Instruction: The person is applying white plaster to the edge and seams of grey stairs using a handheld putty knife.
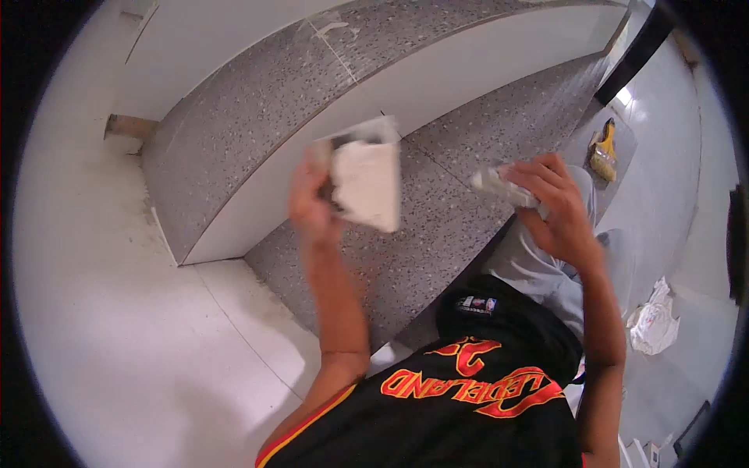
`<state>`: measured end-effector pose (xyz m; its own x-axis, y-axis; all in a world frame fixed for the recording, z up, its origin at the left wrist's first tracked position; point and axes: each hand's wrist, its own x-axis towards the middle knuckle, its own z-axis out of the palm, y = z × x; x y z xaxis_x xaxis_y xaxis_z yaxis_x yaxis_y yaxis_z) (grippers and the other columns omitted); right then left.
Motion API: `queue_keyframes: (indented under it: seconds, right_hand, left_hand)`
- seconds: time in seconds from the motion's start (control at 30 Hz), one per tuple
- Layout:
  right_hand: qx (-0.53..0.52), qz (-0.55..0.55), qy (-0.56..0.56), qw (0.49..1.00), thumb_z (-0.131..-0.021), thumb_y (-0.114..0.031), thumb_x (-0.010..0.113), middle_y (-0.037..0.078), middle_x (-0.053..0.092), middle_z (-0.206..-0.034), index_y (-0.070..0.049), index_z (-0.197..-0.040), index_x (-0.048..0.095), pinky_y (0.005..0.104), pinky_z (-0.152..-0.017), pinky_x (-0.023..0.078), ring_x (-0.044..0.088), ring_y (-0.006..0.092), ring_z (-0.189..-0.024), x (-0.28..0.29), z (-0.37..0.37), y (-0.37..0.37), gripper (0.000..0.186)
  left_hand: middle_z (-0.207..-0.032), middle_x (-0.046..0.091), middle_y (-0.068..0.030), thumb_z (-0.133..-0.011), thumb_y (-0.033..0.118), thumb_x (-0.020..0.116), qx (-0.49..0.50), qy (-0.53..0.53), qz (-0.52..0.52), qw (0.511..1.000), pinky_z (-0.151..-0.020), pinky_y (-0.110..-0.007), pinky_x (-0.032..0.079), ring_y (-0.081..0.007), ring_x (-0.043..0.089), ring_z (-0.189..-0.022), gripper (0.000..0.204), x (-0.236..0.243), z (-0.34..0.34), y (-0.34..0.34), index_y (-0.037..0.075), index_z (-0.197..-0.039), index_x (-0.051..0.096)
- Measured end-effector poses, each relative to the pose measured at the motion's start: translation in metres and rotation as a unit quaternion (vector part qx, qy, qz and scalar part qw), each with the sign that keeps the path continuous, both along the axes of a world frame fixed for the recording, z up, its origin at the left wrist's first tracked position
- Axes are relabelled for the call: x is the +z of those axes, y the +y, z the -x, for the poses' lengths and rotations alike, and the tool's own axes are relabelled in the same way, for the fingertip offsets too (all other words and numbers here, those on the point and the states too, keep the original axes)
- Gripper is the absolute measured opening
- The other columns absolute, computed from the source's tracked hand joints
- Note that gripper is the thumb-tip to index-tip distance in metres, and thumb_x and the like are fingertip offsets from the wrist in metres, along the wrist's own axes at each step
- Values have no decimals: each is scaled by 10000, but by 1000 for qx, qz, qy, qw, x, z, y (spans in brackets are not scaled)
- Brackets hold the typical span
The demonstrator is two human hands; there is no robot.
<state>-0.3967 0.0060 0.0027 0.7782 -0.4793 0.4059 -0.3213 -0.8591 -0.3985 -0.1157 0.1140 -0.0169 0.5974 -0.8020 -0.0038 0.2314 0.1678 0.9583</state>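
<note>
My left hand (pixel 314 204), a little blurred, is closed on the edge of a flat, squarish plate carrying a thick layer of white paste (pixel 367 181). The plate is held up over the grey speckled step, in front of its white riser. To the right, my right hand (pixel 555 204) grips a small whitish object (pixel 499 184), smeared white and blurred; its kind is unclear. Its tip points left toward the plate, with a gap between the two. My fingers cover most of the object.
Grey speckled steps (pixel 484 129) with a white riser (pixel 484 62) curve across the view. A yellow-handled brush (pixel 603 154) lies at right, near a dark post (pixel 636 58). A crumpled white bag (pixel 654 321) rests on the floor at lower right. Pale floor tiles (pixel 226 327) lie at left.
</note>
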Motion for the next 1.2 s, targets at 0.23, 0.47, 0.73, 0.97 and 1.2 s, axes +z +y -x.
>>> queue_keyframes:
  seconds: [0.23,0.47,0.73,0.97,1.2]
  right_hand:
    - [-111,-231,-346,903,-664,-89,585,155,581,-874,8,-876,583,360,-679,449,562,315,-777,-75,-94,12,233]
    - [-228,-118,-361,897,-675,-112,597,156,566,-926,13,-911,591,370,-707,440,547,307,-835,-79,-147,17,267]
    - [-281,-68,-302,908,-631,-136,651,150,485,-1012,45,-1022,530,365,-694,447,512,295,-851,-85,-191,30,447]
    - [-263,-67,-222,936,-581,-95,667,118,479,-1031,11,-1029,538,348,-659,464,522,269,-839,-81,-181,35,478]
    - [-260,-4,-263,929,-581,-81,671,105,528,-962,-1,-1014,569,321,-630,465,547,251,-761,-79,-184,28,452]
  left_hand:
    - [-1089,513,-122,-760,165,344,259,1,56,964,-823,-386,442,-256,518,-995,448,63,-28,28,-8,-1161,442]
    - [-703,515,-120,-764,170,384,311,-31,85,946,-458,-253,419,-173,475,-510,231,70,-52,34,-13,-824,512]
    - [-655,513,-107,-773,176,344,288,-131,59,947,-358,-226,304,-142,346,-424,319,73,-66,48,-42,-949,498]
    - [-585,465,-162,-722,19,406,204,-73,161,963,-328,-225,261,-141,355,-407,141,79,-59,46,-100,-738,480]
    - [-590,467,-157,-724,19,423,115,8,226,967,-329,-221,257,-132,346,-409,151,76,-60,42,-108,-776,488]
